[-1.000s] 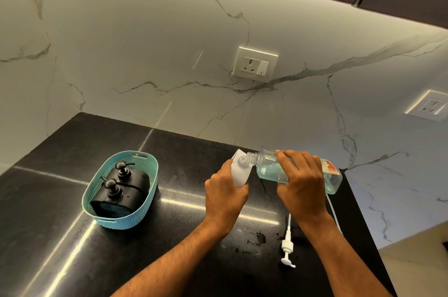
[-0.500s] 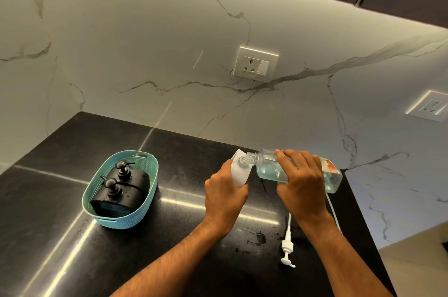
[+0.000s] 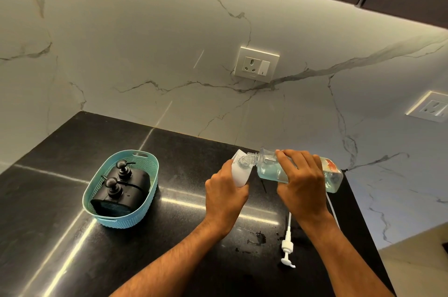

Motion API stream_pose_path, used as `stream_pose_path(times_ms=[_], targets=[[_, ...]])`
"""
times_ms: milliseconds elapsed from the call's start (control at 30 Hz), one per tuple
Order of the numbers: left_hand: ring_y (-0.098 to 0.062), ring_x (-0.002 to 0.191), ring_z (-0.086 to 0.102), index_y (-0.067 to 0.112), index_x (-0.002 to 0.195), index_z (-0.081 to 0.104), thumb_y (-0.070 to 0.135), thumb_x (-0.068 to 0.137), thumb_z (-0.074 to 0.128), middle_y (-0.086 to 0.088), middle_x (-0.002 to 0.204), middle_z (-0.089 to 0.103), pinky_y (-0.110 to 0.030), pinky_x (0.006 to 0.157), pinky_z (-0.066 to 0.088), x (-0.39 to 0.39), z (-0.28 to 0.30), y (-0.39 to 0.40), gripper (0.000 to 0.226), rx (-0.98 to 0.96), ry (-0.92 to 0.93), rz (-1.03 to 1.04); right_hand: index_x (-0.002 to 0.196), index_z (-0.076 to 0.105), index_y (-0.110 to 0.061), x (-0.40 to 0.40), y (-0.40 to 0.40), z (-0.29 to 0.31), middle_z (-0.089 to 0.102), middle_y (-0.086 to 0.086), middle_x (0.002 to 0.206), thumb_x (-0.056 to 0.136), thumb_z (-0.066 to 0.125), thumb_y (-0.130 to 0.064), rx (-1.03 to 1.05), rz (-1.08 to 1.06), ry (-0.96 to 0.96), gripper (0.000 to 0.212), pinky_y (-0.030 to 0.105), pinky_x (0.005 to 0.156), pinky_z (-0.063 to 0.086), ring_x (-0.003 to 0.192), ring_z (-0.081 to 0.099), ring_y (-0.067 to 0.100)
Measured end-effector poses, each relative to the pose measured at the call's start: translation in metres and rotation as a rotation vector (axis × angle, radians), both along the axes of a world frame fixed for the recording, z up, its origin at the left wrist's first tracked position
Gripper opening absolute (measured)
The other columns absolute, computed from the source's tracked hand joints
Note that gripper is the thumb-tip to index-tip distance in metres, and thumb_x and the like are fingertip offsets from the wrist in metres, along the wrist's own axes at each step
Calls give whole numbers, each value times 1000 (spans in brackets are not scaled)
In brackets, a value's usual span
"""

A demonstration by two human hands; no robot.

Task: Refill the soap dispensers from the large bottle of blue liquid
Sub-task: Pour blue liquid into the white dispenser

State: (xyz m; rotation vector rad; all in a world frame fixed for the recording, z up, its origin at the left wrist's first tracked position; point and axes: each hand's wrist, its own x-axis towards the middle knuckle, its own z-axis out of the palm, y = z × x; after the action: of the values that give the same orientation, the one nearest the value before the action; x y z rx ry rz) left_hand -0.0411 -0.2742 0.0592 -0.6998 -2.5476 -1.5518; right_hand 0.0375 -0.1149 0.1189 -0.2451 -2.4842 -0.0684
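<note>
The clear plastic bottle of blue liquid (image 3: 269,170), gripped in the right hand (image 3: 301,187), is best kept tipped gently, neck held at the mouth of the white dispenser (image 3: 238,174) clasped by the left hand (image 3: 224,197)

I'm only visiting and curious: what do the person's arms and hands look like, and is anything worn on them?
Both forearms are bare as far as the picture shows: no sleeves reach into view. The left hand and right hand wear no gloves. I can see no watch, bracelet or ring. The fingers are bare too.
</note>
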Motion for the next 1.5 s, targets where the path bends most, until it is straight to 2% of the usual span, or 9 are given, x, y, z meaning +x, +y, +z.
stream_pose_path(times_ms=[133, 467, 900, 1100, 1367, 1500], targets=[[-17, 100, 72, 15, 138, 58, 31, 85, 81, -2, 126, 70, -12, 78, 56, 0, 0, 0, 60, 2, 4, 2, 115, 73, 0, 0, 0, 1, 73, 19, 108, 49, 96, 0, 10, 1, 5, 70, 45, 83, 55, 97, 68, 38], [-17, 99, 73, 15, 137, 58, 31, 85, 82, -3, 126, 70, 3, 72, 41, 0, 0, -1, 60, -15, -14, 7, 115, 73, 0, -1, 0, 1, 73, 18, 108, 51, 95, 0, 19, 2, 6, 68, 45, 83, 55, 97, 68, 37], [-16, 98, 73, 16, 136, 58, 30, 84, 83, -3, 124, 71, 6, 66, 38, 0, 0, -1, 60, -15, -18, -3, 115, 73, 0, -2, 0, 1, 72, 18, 108, 50, 94, 1, 19, 3, -6, 68, 44, 83, 54, 98, 68, 38], [-16, 100, 72, 16, 137, 58, 31, 85, 81, -2, 125, 70, -1, 72, 46, -1, 0, -1, 59, -21, -11, -5, 115, 73, 0, -2, -1, 2, 73, 18, 108, 50, 94, 1, 20, 4, -9, 69, 44, 83, 54, 97, 68, 38], [-15, 99, 72, 16, 137, 58, 31, 85, 81, -1, 124, 71, 2, 71, 43, -1, 0, -1, 59, -18, -9, -3, 114, 73, 1, -2, -2, 3, 73, 19, 106, 50, 94, 3, 19, 5, -5, 67, 45, 82, 55, 96, 69, 39], [-16, 99, 72, 16, 137, 58, 32, 85, 81, -1, 124, 71, -1, 72, 46, -2, 0, -1, 59, -23, -4, -3, 114, 73, 1, -3, -2, 4, 73, 18, 106, 51, 93, 3, 22, 4, -8, 66, 46, 81, 55, 96, 69, 38]])
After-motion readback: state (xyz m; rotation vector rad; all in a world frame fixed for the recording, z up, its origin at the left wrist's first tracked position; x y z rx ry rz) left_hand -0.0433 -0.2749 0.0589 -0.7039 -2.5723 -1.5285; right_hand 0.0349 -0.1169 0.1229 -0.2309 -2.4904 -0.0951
